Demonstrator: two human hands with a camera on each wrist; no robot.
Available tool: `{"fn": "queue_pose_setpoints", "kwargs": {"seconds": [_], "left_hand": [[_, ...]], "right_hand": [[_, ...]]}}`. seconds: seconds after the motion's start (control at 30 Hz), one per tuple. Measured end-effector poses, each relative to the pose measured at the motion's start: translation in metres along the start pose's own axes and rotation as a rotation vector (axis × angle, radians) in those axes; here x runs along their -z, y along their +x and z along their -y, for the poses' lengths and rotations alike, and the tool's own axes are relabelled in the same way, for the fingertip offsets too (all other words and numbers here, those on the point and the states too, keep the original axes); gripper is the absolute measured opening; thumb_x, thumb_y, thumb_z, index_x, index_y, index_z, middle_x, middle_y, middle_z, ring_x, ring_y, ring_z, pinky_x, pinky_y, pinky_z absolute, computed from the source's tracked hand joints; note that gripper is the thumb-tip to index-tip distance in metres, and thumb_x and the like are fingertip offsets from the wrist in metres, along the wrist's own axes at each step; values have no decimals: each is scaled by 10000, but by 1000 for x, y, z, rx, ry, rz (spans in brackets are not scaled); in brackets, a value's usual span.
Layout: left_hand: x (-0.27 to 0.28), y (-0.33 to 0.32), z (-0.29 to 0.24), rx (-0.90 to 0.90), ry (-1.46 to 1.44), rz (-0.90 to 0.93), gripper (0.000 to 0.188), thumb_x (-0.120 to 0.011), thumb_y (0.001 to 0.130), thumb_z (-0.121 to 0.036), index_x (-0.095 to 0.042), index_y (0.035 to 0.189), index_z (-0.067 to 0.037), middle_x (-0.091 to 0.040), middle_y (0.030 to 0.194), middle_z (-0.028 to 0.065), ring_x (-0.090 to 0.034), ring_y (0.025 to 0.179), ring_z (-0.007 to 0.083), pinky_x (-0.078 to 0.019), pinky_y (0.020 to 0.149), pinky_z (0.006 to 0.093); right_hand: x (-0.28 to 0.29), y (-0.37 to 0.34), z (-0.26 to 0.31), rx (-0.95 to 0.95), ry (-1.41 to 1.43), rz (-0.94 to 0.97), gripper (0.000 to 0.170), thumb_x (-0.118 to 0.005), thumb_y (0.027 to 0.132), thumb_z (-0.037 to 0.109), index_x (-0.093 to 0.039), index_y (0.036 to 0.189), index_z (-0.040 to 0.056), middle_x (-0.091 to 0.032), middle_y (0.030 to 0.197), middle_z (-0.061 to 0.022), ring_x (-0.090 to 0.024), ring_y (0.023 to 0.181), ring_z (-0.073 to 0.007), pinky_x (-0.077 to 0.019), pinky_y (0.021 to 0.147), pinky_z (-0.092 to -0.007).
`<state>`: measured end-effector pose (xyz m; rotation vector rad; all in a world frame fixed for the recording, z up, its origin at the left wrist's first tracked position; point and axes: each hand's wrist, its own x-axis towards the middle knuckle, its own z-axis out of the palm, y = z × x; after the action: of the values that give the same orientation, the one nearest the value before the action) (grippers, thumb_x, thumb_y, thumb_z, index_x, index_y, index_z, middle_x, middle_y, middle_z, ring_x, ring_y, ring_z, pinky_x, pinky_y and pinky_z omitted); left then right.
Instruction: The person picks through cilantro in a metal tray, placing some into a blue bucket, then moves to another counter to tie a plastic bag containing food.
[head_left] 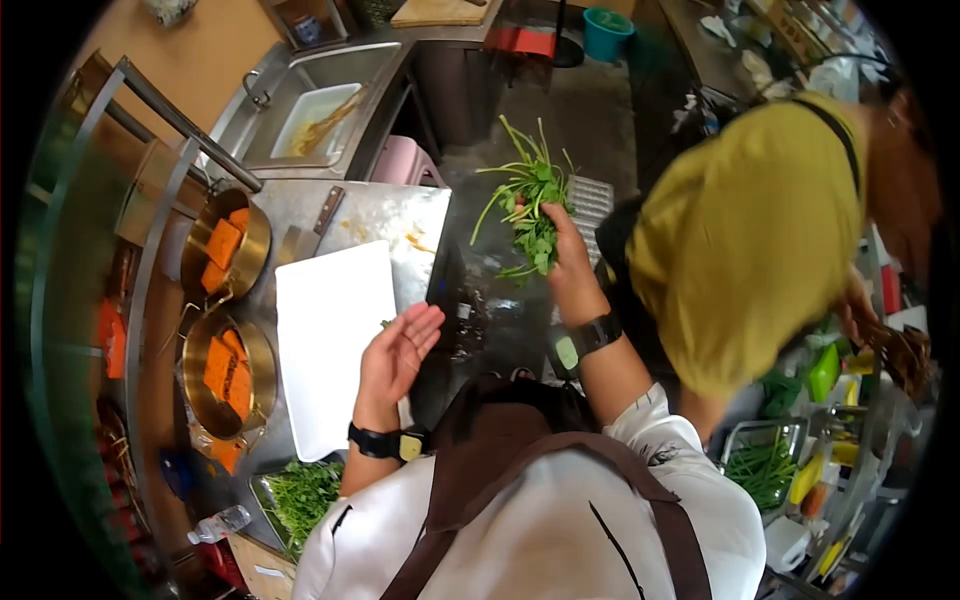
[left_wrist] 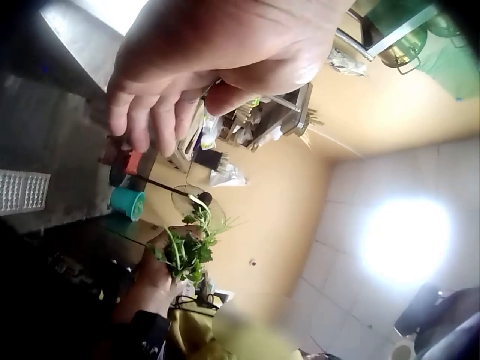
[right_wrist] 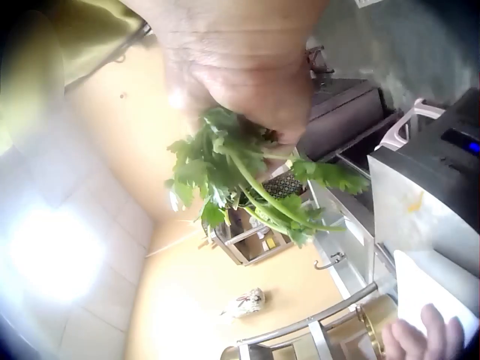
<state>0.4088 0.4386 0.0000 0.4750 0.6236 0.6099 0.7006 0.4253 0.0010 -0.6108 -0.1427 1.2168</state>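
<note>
Over the floor, beyond the counter's edge, my right hand (head_left: pixel 572 255) grips a bunch of leafy greens (head_left: pixel 537 190) with long pale stems. In the right wrist view its fingers curl round the greens (right_wrist: pixel 247 176), and leaves and stems hang out past them. My left hand (head_left: pixel 400 350) is held palm up by the near edge of a white cutting board (head_left: pixel 330 350), its fingers loosely extended. A small green bit shows beside the left fingers in the head view. Seen from the left wrist, the left hand (left_wrist: pixel 202 60) has relaxed fingers and no grip on anything.
Brass pots (head_left: pixel 228 372) with orange blocks line the counter's left side. A knife (head_left: pixel 322 215) lies beyond the board, near the sink (head_left: pixel 355 62). More greens (head_left: pixel 305 495) fill a tray at lower left. Another person in a yellow top (head_left: pixel 750 240) stands close on the right.
</note>
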Motion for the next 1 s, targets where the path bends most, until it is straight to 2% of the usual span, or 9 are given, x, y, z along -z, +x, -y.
{"fn": "queue_pose_setpoints", "kwargs": {"seconds": [0.13, 0.2, 0.4, 0.53, 0.63, 0.67, 0.77, 0.87, 1.0], "left_hand": [[11, -5, -1, -20, -120, -54, 351, -438, 922, -169, -471, 1202, 41, -516, 1225, 204, -460, 1188, 328, -324, 1038, 442], [18, -3, -5, -23, -115, -68, 357, -448, 916, -164, -466, 1207, 40, -522, 1216, 203, -462, 1184, 332, -319, 1041, 454], [16, 7, -27, -41, 23, -143, 368, -452, 874, -19, -419, 1233, 58, -490, 1217, 226, -474, 1156, 356, -348, 1023, 451], [18, 8, -39, -86, 160, -199, 272, -433, 838, 81, -490, 1103, 70, -501, 1178, 230, -497, 1120, 331, -368, 1013, 435], [20, 9, -47, -137, 144, -218, 168, -460, 762, 141, -476, 815, -17, -551, 1011, 178, -550, 984, 281, -413, 963, 422], [26, 8, -50, -141, 135, -196, 188, -461, 753, 150, -467, 814, -28, -558, 988, 173, -558, 964, 278, -427, 941, 414], [25, 13, -65, -112, 148, -202, 172, -521, 767, 87, -482, 840, -63, -562, 973, 97, -556, 974, 246, -431, 921, 419], [14, 29, -78, -46, 146, -318, 189, -529, 785, 70, -499, 922, -56, -560, 995, 105, -558, 981, 247, -432, 920, 409], [-7, 70, -87, -68, 148, -200, 210, -480, 913, -197, -518, 1037, -30, -561, 1088, 145, -562, 987, 265, -432, 920, 413]], "right_hand": [[12, 55, -14, 21, 229, 70, 323, -472, 884, 114, -477, 1136, -89, -595, 992, -161, -616, 838, -231, -531, 729, -322], [8, 74, -16, 10, 268, 122, 278, -459, 894, 154, -561, 1064, -40, -631, 939, -124, -625, 824, -208, -520, 710, -313], [-7, 110, -6, 81, 153, 55, 284, -471, 889, 158, -560, 1054, -56, -631, 939, -130, -624, 818, -212, -521, 716, -317], [1, 131, 3, 113, 194, 49, 305, -476, 890, 120, -500, 1109, -90, -598, 1020, -189, -621, 873, -250, -530, 776, -336], [24, 152, 10, 136, 148, 37, 285, -481, 889, 127, -521, 1091, -70, -614, 989, -166, -622, 859, -239, -524, 750, -320], [27, 161, 15, 186, 122, 15, 279, -484, 888, 131, -528, 1084, -62, -619, 977, -156, -621, 854, -235, -521, 740, -314], [41, 185, 33, 291, 111, -118, 261, -491, 879, 167, -556, 1045, -24, -634, 925, -129, -624, 797, -229, -516, 707, -324], [66, 202, 55, 324, 121, -160, 245, -497, 880, 167, -561, 1030, -15, -636, 905, -118, -623, 792, -222, -513, 706, -324], [93, 208, 94, 329, 68, -221, 240, -504, 877, 165, -570, 1028, -10, -637, 907, -116, -622, 792, -216, -510, 713, -323]]}}
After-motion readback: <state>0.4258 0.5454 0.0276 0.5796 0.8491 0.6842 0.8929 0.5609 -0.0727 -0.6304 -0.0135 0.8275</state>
